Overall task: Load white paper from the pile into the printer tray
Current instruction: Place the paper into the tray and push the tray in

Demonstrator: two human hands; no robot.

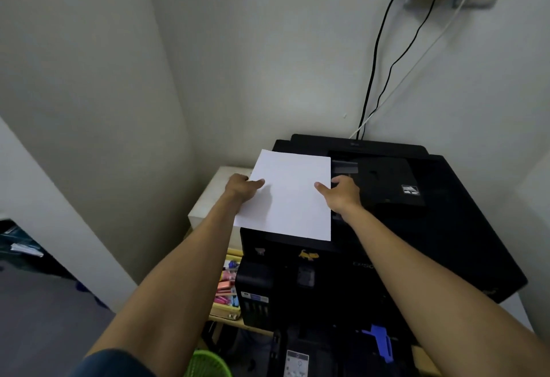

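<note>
Nearest us, a green basket [208, 364] sits low. Our left hand [241, 187] and right hand [342, 190] each keep a pinching grip on a side edge of the white paper [290, 198], thumbs on top, holding it above the black printer [446, 228]. Beyond, cables [375, 58] climb the wall.
</note>
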